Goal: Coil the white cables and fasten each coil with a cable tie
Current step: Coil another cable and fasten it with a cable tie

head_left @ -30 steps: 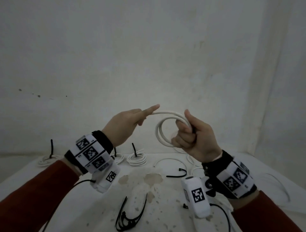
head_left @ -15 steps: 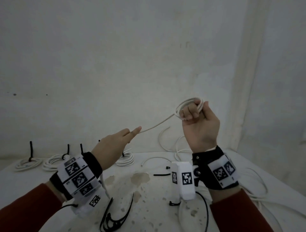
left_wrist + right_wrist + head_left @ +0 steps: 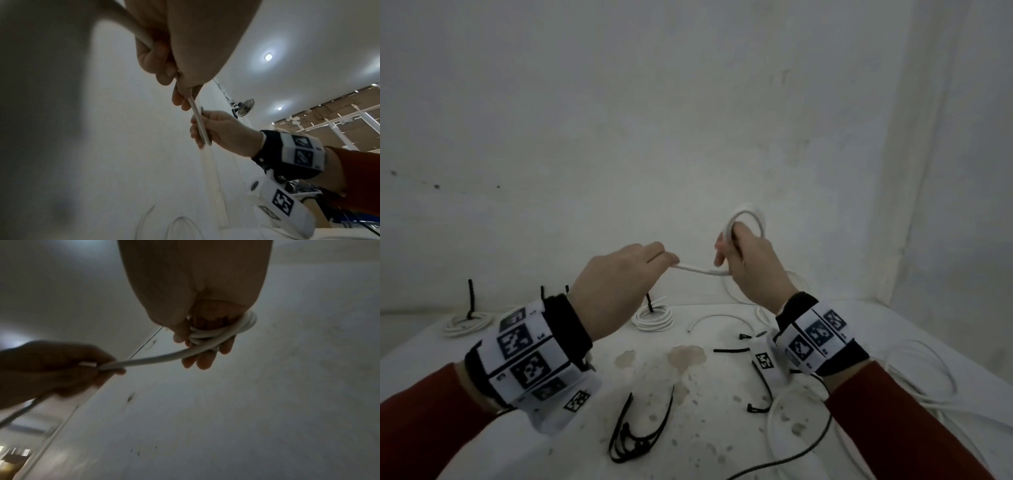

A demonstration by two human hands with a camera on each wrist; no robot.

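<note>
Both hands are raised above the table, working one white cable [image 3: 702, 270]. My right hand [image 3: 748, 260] grips a small coil [image 3: 748, 219] of it, the loops wound round the fingers [image 3: 207, 360] in the right wrist view. A short straight stretch of cable [image 3: 156, 359] runs left to my left hand [image 3: 635, 270], which pinches the cable near its free end [image 3: 194, 107]. Loose black cable ties [image 3: 640, 435] lie on the table near me.
The white, stained table [image 3: 688, 383] meets a white wall at the back. Tied coils [image 3: 654, 317] [image 3: 467, 323] with upright black ties sit along the far edge. Loose white cable [image 3: 921, 383] trails off to the right; single ties [image 3: 731, 350] [image 3: 762, 397] lie mid-table.
The left hand rose and came right, closing the gap to the right hand. The free stretch of cable between them has shortened, and the right hand turned with the coil.
</note>
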